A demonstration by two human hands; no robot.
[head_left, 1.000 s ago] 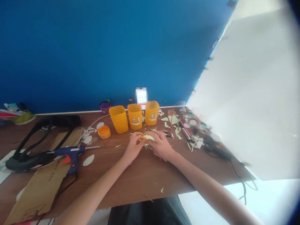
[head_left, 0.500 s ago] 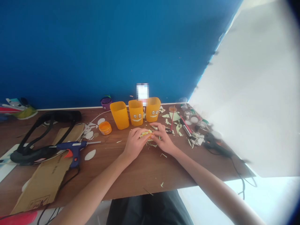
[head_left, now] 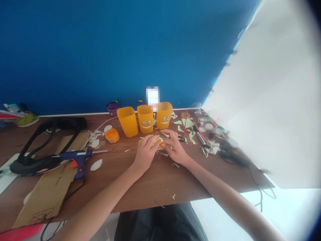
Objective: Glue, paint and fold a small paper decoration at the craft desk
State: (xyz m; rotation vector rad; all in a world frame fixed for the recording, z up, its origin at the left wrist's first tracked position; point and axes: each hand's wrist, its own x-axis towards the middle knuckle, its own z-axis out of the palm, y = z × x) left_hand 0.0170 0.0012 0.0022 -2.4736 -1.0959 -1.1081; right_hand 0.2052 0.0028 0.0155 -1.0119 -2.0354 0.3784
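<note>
Both hands meet over the table in front of three yellow cups. My left hand [head_left: 144, 154] is closed, its fingertips on a small yellow-orange piece [head_left: 157, 144]. Across from it my right hand [head_left: 176, 150] pinches the same piece, thumb and fingers close to the left thumb. The fingers cover much of the piece, so its kind is unclear. Pale green paper scraps [head_left: 162, 154] lie under the hands. Behind stand a plain yellow cup [head_left: 127, 123], a yellow cup with eyes and a smile [head_left: 145, 115], and another smiling yellow cup [head_left: 164, 112].
On the left are an orange paint jar [head_left: 112, 136], a blue glue gun [head_left: 79, 160], a cardboard strip [head_left: 50, 192] and a black strapped frame [head_left: 52, 164]. A red stick [head_left: 185, 125], a marker [head_left: 200, 138] and a corded black tool [head_left: 233, 157] lie on the right.
The fingers have shifted slightly around the yellow-orange piece, and less of it shows than before. The camera view has tilted a little; the cups and tools stay in place.
</note>
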